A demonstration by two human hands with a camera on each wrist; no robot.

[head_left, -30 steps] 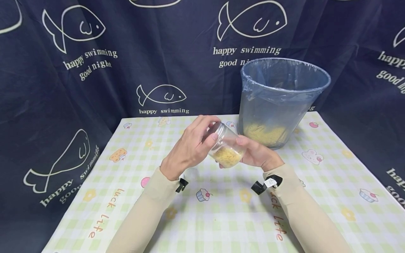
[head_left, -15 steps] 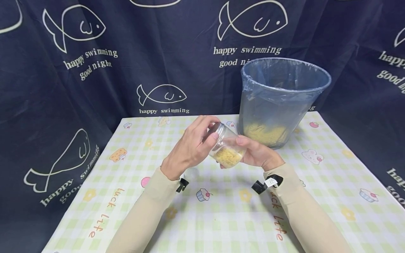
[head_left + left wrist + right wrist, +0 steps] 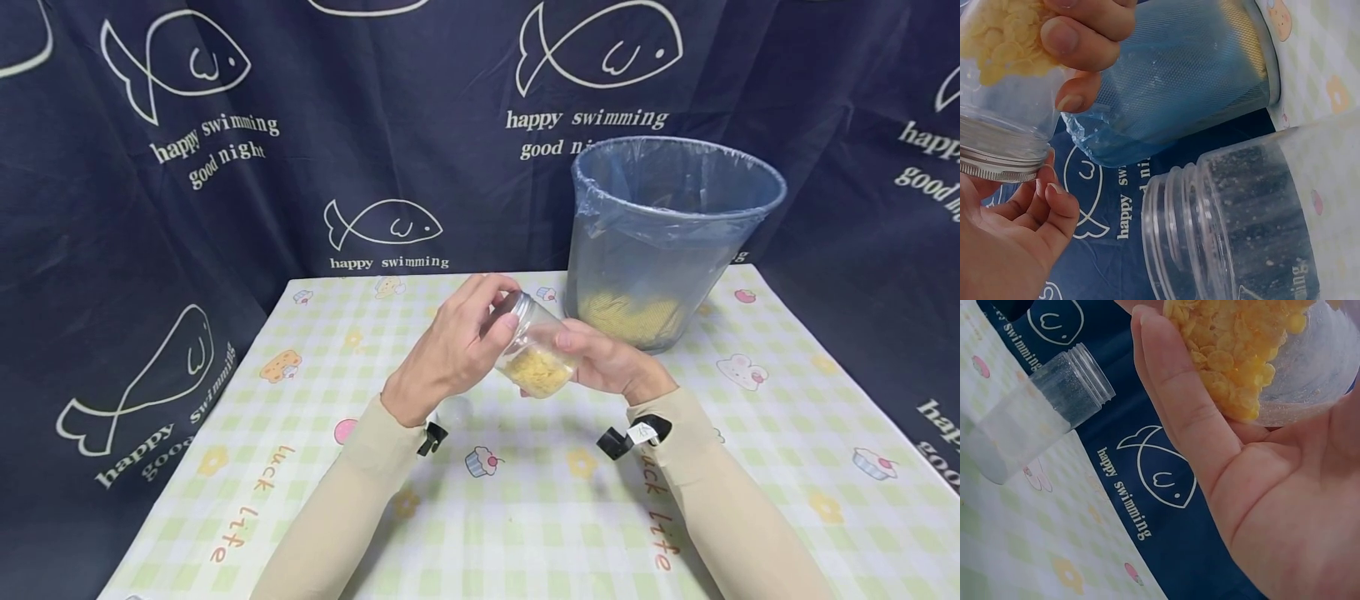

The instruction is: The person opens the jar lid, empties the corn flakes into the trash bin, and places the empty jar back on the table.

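Observation:
Above the middle of the table, my two hands hold a clear jar (image 3: 542, 354) of yellow flakes, tilted with its silver screw lid (image 3: 521, 308) up and to the left. My left hand (image 3: 457, 342) grips the lid between thumb and fingers. Round the jar's lower body curls my right hand (image 3: 603, 358), its thumb on the near side. In the right wrist view, corn-flake-like pieces (image 3: 1229, 362) lie against the jar wall beside my palm. A second clear jar (image 3: 1254, 219), lidless with a threaded neck, stands on the table; my left wrist mostly hides it in the head view.
At the back right stands a mesh bin (image 3: 637, 258) lined with a bluish clear bag, with something yellow showing through low down. A green checked cloth (image 3: 517, 533) covers the table. Behind it hangs a dark blue curtain (image 3: 300, 125) with fish drawings.
My right thumb and the jar's lower end have shifted very slightly to the left. My left hand keeps its place on the lid.

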